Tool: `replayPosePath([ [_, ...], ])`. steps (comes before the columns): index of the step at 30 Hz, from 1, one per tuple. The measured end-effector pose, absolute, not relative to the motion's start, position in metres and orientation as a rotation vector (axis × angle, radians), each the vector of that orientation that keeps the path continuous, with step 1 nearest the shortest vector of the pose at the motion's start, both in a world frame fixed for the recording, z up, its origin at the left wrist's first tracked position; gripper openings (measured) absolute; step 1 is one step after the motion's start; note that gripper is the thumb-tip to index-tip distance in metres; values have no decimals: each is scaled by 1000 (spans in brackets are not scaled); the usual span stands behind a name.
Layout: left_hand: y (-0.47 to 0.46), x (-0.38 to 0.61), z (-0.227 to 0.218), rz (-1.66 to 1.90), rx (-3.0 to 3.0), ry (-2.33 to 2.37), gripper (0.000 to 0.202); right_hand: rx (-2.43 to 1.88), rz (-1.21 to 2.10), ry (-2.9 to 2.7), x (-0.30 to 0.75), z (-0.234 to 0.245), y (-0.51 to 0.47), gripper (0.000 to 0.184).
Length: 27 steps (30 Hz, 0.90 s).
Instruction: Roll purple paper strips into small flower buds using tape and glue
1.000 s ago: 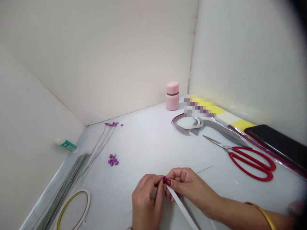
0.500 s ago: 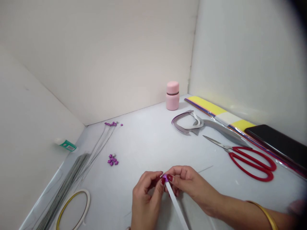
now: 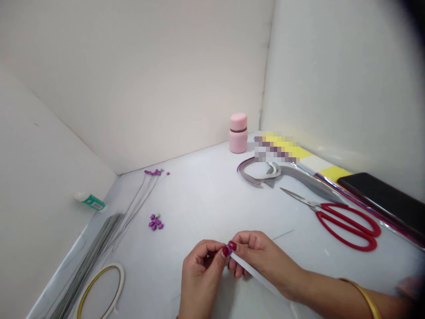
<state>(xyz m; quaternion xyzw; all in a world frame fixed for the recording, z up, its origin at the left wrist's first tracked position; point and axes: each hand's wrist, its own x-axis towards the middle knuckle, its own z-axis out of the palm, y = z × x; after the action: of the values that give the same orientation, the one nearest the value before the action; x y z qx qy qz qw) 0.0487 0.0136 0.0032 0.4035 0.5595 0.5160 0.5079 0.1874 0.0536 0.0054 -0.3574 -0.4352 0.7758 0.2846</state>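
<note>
White paper strip (image 3: 254,272) lay gripped at its end in both hands, just above the bench (image 3: 199,199) near the person, and ran down and to the right under the right wrist. A small purple piece (image 3: 229,250) sat at the strip's tip. The fingers of the left hand (image 3: 201,274) and the right hand (image 3: 260,259) were closed in a pinch around that tip, the two sets touching there, with dark red polish on the nails. A gold bangle (image 3: 361,299) circled the right forearm.

Just right of the hands, a thin wire (image 3: 283,235) lay on the bench, and beyond it sat red-handled scissors (image 3: 348,228). Farther right lay a black phone (image 3: 375,195) on a packet of yellow and white paper (image 3: 328,173), part of it pixelated. Curled grey strips (image 3: 257,175) rested near a pink bottle (image 3: 238,133) at the far corner. To the left were a cluster of purple pieces (image 3: 155,223), thin wires tipped with purple (image 3: 139,195), a bundle of grey wires (image 3: 89,261), a glue tube (image 3: 93,202) and a yellow-edged paper ring (image 3: 102,288).
</note>
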Motion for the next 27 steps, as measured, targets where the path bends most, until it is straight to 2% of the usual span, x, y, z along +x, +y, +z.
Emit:
replayPosePath([
  [5, 13, 47, 9, 1233, 767, 1321, 13, -1015, 2073, -1203, 186, 6, 53, 34],
  [12, 10, 53, -2, 1308, 784, 1419, 16, -1048, 2055, -1254, 186, 5, 53, 32],
  [18, 4, 56, -2, 1477, 1428, 1587, 7, -1008, 2157, -1103, 187, 6, 53, 31],
  [23, 5, 54, -3, 1589, 1738, 1566, 21, -900, 2286, -945, 190, 9, 52, 24],
  [27, 8, 52, -5, 1561, 1846, 1584, 22, -891, 2299, -844, 189, 12, 50, 22],
])
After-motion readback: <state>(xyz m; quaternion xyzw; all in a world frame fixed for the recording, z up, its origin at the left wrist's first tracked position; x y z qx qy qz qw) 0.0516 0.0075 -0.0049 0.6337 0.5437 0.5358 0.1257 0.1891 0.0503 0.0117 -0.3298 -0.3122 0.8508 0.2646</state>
